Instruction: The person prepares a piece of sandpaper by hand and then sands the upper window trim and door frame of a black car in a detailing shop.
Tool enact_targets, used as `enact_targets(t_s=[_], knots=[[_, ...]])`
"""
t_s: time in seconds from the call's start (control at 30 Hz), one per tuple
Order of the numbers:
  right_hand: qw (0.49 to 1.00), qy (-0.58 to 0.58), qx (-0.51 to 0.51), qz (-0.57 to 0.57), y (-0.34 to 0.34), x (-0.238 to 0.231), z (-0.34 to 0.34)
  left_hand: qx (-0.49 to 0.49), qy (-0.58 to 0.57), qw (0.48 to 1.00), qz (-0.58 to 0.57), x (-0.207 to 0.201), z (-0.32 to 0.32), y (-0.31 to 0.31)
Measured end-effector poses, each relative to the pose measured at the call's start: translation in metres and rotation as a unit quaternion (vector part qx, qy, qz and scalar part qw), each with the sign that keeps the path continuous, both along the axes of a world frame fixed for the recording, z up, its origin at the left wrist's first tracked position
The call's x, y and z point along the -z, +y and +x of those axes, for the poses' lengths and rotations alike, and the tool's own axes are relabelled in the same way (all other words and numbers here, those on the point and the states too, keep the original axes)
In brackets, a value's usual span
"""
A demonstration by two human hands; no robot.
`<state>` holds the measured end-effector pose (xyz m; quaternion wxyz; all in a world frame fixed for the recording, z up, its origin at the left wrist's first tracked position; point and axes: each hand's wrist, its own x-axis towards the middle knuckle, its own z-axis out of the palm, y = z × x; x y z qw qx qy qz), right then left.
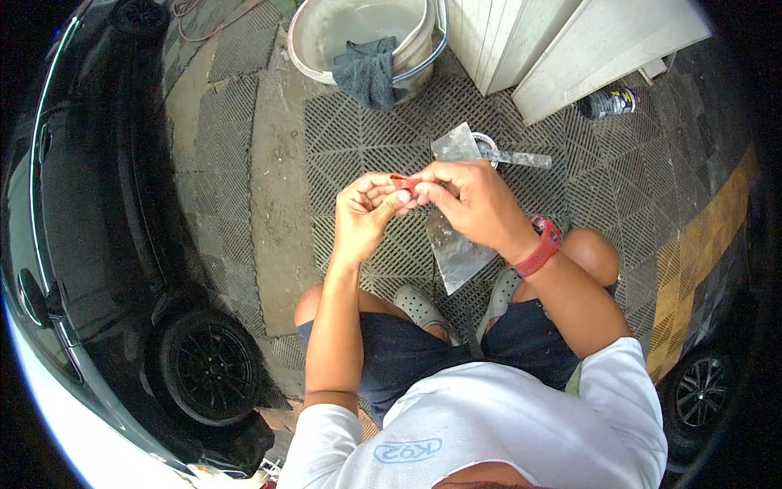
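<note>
while left fingers [395, 200] and right fingers [433, 194] pinch red strip [405, 185] | bucket rim [299, 55] stands well apart

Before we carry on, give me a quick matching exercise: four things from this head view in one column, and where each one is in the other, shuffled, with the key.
Things:
1. small red piece
2. dark cloth
3. red wristwatch
4. black container

Places:
A. around the right wrist
B. held in the fingers of the left hand and right hand
C. near the white panels
D. draped over the rim of the bucket

Pairs: 1-B, 2-D, 3-A, 4-C
</note>
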<state>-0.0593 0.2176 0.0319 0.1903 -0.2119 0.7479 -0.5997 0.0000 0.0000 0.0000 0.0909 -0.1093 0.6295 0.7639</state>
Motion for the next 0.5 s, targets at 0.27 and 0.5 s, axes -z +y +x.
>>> enact_targets(t_s=[0.27,0.5], knots=[[0.986,0.161,0.035,-0.017,-0.006,0.001,0.010,-0.068,0.185,0.963,-0.186,0.011,0.010,0.006],[0.975,0.220,0.036,0.011,-0.007,0.000,0.010,-0.049,0.209,0.961,-0.177,-0.003,0.008,0.005]])
